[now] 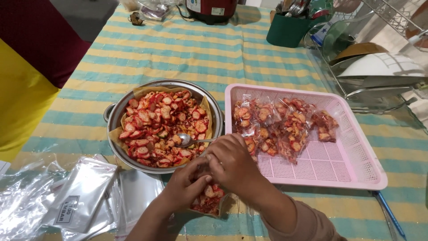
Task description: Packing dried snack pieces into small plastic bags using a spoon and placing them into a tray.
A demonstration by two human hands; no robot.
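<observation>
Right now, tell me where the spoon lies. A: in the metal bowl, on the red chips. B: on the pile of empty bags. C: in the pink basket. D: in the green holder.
A: the spoon rests on the red chips inside the metal bowl, its handle pointing toward the right hand.
</observation>
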